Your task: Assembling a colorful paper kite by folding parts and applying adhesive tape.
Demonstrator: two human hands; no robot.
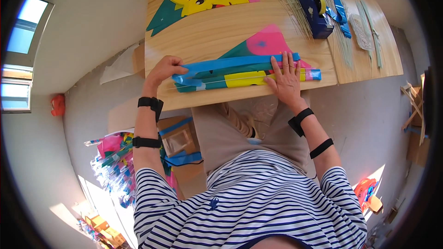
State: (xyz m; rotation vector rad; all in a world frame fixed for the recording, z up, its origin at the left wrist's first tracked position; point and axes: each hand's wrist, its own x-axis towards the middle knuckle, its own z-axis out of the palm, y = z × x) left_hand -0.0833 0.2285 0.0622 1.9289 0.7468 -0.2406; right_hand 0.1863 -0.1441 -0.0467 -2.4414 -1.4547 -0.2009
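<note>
L hand [164, 70] curled, thumb & fingers pinching blue strip [235, 62]; R hand [287, 82] flat atop it, fingers spread, gripping nothing.

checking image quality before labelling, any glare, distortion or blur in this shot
Head view: fisheye distortion bows the wooden table's right edge, corners black; head view: sunlight glares on the floor at lower left, and the window is very bright; head view: the blue strip shows no obvious blur.
</note>
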